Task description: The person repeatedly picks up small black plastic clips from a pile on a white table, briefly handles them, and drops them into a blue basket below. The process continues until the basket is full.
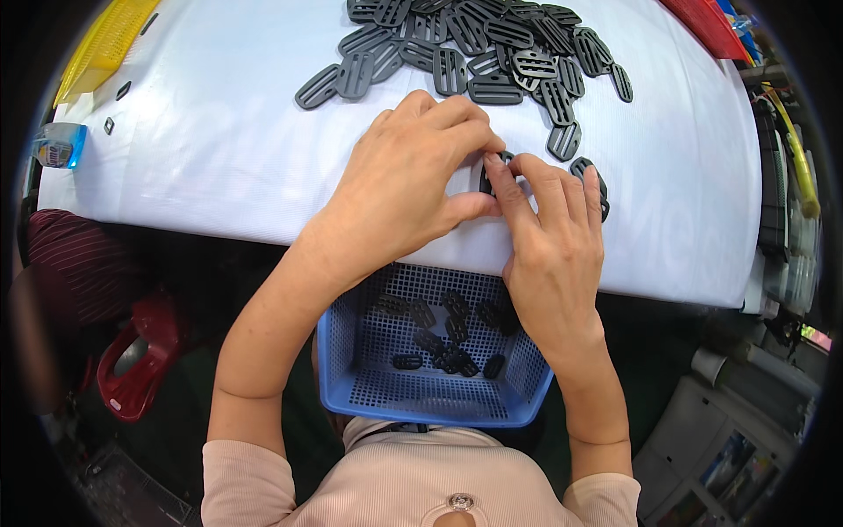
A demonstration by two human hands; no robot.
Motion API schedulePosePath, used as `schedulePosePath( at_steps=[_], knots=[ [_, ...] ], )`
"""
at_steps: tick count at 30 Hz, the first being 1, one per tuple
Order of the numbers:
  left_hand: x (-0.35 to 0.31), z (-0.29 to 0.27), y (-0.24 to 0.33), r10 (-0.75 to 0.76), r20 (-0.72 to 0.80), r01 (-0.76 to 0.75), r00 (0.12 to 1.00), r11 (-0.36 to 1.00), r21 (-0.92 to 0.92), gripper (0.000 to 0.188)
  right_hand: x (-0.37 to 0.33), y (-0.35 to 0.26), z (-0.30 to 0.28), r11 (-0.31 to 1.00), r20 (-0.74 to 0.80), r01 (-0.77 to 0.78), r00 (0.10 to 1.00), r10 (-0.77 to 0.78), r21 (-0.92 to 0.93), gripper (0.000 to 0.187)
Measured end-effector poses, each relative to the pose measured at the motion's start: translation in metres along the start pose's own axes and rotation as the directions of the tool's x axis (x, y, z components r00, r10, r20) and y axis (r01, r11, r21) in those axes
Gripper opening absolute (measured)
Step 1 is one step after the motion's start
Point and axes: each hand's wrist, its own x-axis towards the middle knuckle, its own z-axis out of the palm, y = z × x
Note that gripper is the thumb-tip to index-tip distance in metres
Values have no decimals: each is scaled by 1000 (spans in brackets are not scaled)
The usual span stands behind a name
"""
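Observation:
My left hand (413, 171) and my right hand (555, 224) meet over the near part of the white table. Between their fingertips is a black slide buckle (486, 183), mostly covered by the fingers. My left thumb and forefinger pinch it from the left, and the right forefinger presses at its top. By the outer fingers of my right hand lies another black buckle (604, 207), partly hidden. A heap of black slotted slide buckles (509, 33) spreads over the table beyond my hands, a few lying loose at its near side.
Below the table edge, a blue basket (421, 406) at my lap holds several black buckles. On the white table (202, 149) stand a yellow basket (98, 46) at far left and a red tray (708, 26) at far right. A red chair (140, 360) is at lower left.

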Motion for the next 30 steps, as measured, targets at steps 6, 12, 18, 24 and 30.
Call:
schedulePosePath(
  at_steps=[6, 12, 18, 24, 30],
  knots=[
    [-1, 3, -1, 40, -36, -38, 999, 998, 58, 40, -7, 2, -6, 1000, 29, 9, 1000, -9, 24, 48],
    [7, -1, 1, -11, 15, 10, 1000, 998, 64, 38, 6, 0, -3, 1000, 24, 2, 1000, -2, -7, 50],
    [13, -1, -5, 37, 21, -39, 999, 994, 105, 37, -3, 9, -10, 999, 55, 45, 998, -44, -26, 43],
    [14, -2, -8, 38, 39, -42, 998, 995, 85, 36, 4, 9, -13, 999, 70, 40, 997, -41, 20, 53],
    [17, -9, -2, 24, 107, -35, 994, 995, 97, 38, 12, 10, -11, 990, 34, 30, 999, -25, -140, 50]
  ],
)
